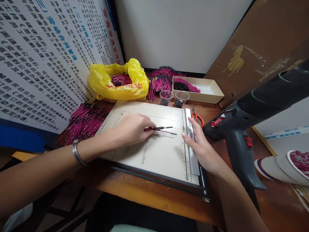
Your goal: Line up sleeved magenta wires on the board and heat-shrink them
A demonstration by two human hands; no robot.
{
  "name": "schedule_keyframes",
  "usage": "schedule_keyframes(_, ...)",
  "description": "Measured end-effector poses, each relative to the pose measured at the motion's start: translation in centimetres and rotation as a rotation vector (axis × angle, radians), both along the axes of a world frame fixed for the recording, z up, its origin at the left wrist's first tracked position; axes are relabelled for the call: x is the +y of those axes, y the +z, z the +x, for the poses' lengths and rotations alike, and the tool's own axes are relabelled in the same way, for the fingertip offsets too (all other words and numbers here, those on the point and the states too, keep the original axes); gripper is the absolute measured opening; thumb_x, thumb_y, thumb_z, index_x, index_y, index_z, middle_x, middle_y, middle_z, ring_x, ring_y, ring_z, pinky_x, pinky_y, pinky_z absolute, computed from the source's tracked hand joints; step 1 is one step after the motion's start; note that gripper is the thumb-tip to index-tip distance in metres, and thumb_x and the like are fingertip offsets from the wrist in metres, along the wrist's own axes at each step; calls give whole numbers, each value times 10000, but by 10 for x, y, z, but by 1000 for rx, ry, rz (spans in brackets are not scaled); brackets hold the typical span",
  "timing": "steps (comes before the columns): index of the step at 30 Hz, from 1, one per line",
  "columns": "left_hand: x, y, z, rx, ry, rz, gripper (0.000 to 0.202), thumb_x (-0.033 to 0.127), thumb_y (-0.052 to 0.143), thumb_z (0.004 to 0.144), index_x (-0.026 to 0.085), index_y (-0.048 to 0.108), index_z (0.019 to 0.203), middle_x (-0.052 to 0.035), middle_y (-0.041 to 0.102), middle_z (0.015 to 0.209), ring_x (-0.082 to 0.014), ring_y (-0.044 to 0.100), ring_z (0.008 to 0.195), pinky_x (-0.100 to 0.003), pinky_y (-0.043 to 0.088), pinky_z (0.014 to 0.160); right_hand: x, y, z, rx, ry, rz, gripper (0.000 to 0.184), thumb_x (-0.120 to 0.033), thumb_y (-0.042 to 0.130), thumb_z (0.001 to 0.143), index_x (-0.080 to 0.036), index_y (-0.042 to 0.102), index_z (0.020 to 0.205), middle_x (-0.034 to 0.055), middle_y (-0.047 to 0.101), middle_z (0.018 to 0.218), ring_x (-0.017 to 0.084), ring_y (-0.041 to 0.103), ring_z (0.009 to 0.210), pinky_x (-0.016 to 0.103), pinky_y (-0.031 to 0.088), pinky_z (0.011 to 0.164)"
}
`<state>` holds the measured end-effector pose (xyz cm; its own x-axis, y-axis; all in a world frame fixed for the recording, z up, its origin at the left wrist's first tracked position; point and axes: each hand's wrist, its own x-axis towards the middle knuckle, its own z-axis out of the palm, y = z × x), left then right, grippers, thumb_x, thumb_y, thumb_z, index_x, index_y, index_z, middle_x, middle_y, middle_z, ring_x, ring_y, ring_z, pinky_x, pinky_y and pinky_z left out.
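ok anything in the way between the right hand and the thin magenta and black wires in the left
Nothing visible: between the right hand, at the long white strip, and the thin magenta and black wires in the left hand, there is only the flat cream printed board.

We face 1 printed wall panel [50,48] on our left, a blue band [24,133] along its foot. Behind our wooden table [154,198] stands a plain whitish panel [178,35]; a brown board [260,42] slants at right. Below the tabletop, the light is dim.
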<state>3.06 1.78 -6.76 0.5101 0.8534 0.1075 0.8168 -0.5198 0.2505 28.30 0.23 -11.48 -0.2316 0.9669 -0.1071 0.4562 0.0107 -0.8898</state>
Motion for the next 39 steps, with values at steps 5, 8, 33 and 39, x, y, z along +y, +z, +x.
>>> schedule_keyframes(5, -10, -4, -14, 18, 1, 3, 191, 353, 720, 911, 239, 821, 1026, -34, 799, 963, -219, 720, 872, -291, 439, 711, 2, -1, 0, -31, -3, -5, 1163, -936, 434, 770, -182, 143, 1606, 103, 38, 1761, 260, 20, 1648, 458, 41, 1344)
schedule_keyframes(8, -16, 2, -34, -27, 58, 17, 308, 462, 692, 915, 234, 800, 1092, -46, 789, 1089, -240, 712, 1005, -311, 481, 822, 2, -2, 0, -56, -17, -1, 1146, -933, 441, 768, -204, 159, 1606, 84, 58, 1762, 246, 42, 1647, 453, 30, 1344)
schedule_keyframes(33, -18, -15, -155, 677, 357, -140, 800, 411, 528, 953, 148, 246, 1654, -130, 128, 1753, -358, 3, 1637, -629, 23, 1311, 2, 3, -3, -158, -74, -29, 1265, -983, 428, 681, -183, 154, 1623, 74, 84, 1758, 257, 82, 1645, 435, 104, 1338)
schedule_keyframes(39, -5, -28, -157, 690, 249, -110, 643, 352, 374, 1011, 211, 308, 1635, -72, 198, 1745, -314, 46, 1639, -622, -38, 1299, 3, 2, -3, -150, -60, -17, 1239, -974, 422, 704, -180, 159, 1619, 73, 68, 1761, 253, 63, 1646, 439, 84, 1336)
